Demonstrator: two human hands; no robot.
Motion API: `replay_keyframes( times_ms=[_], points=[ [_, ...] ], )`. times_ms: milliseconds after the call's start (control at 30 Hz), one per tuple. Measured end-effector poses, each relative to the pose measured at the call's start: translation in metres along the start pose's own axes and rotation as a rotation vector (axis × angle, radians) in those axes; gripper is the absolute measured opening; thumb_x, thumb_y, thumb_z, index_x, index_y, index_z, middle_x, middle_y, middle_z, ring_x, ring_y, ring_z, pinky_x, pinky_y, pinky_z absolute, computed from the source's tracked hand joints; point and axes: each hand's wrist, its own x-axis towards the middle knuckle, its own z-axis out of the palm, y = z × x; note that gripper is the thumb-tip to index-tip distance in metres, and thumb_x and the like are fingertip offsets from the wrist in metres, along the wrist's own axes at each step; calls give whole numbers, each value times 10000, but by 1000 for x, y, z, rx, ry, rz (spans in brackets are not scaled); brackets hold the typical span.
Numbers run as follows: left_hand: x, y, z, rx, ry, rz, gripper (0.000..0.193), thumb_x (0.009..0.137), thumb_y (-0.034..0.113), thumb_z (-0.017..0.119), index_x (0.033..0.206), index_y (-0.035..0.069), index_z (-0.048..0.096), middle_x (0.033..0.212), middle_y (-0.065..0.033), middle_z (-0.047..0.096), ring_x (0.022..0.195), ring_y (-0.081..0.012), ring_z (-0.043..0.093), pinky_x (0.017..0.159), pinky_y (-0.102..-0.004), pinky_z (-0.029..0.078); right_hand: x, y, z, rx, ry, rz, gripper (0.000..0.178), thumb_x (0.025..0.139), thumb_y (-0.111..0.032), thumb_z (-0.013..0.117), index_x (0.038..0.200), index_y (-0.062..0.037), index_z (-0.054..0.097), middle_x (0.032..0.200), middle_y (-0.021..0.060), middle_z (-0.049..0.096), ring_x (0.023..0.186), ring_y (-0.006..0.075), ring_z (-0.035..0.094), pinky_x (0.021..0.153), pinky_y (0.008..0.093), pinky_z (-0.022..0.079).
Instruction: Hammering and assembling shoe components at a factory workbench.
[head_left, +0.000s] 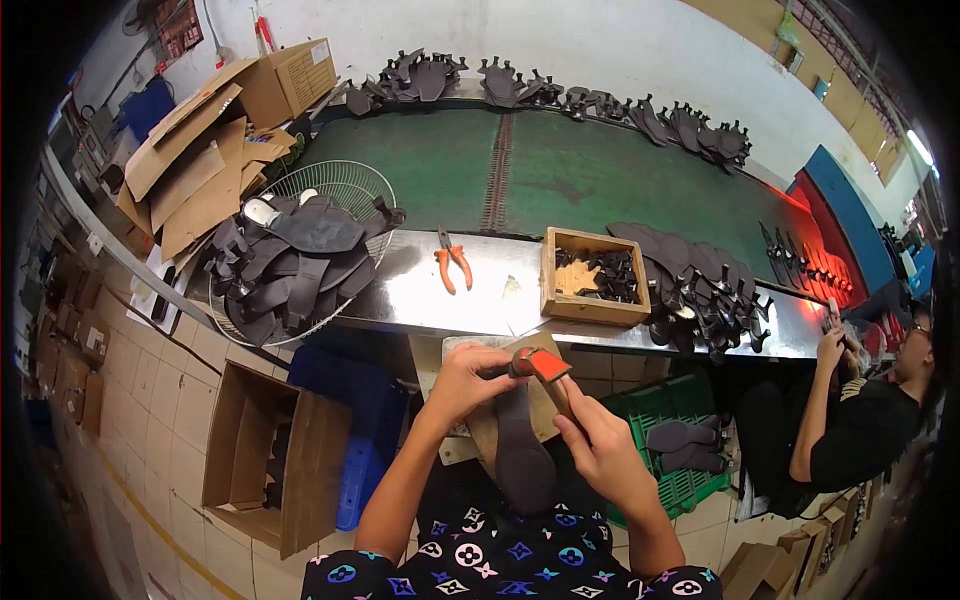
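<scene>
Currently, we are grasping a hammer [548, 366] with the right hand [605, 445], the fingers wrapping around its handle and its orange-sided head sitting just beside the left fingertips. We are bending the left hand [462, 382] in at the far end of a dark shoe sole [525, 470], thumb and fingers drawing together; we cannot tell what they are pinching, as the hammer head is partly hiding the spot. The sole is lying between the two hands, its broad end pointing back toward our body, and a pale work board [487, 405] is showing beneath its far part.

Directly ahead of the left hand, we are seeing orange-handled pliers [455, 268] resting on a metal bench [400, 300]. Ahead and to the left of that hand, a wire basket [352, 168] is holding dark shoe parts. Ahead of the right hand, a wooden box [597, 315] is containing small dark parts. To the right of the right hand, a green crate [680, 490] is holding more soles.
</scene>
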Motion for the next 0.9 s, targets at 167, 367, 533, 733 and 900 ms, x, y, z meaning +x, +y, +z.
replay_keyframes(
  times_ms=[167, 367, 533, 733, 900],
  points=[
    [1, 1, 0, 7, -26, -2, 261, 741, 186, 818, 975, 82, 765, 856, -76, 737, 748, -209, 635, 768, -321, 462, -4, -3, 4, 3, 73, -42, 498, 946, -26, 621, 1415, 41, 463, 958, 220, 624, 805, 371, 628, 730, 388, 518],
    [0, -3, 1, 10, -22, 1, 309, 741, 180, 816, 1028, 83, 752, 866, -65, 742, 728, -196, 622, 765, -316, 460, -9, -10, 7, 14, 25, 38, 491, 952, -37, 618, 1416, 27, 470, 942, 218, 628, 784, 370, 633, 714, 388, 522],
    [-10, 4, -2, -160, -54, -234, 738, 750, 240, 826, 1382, 4, 526, 1013, -50, 755, 844, -197, 644, 852, -311, 459, -6, -13, 2, -66, 71, -67, 478, 946, -25, 619, 1395, 59, 477, 977, 217, 649, 815, 370, 661, 735, 380, 536],
    [-19, 7, -4, 520, -129, -42, 1207, 745, 441, 830, 1545, -59, 78, 1301, 28, 668, 1349, -235, 496, 1169, -530, 189, -17, -18, 7, -142, 58, -63, 498, 970, -24, 551, 1447, 45, 428, 1168, 206, 647, 1014, 315, 674, 856, 354, 542],
    [-14, -3, -10, 551, -168, -97, 1211, 762, 472, 796, 1543, -65, 43, 1328, 26, 653, 1381, -224, 464, 1196, -582, 28, -5, -13, 12, -115, 124, -108, 544, 866, 67, 651, 1385, 72, 491, 1030, 217, 673, 871, 331, 702, 721, 377, 561]
  ],
)
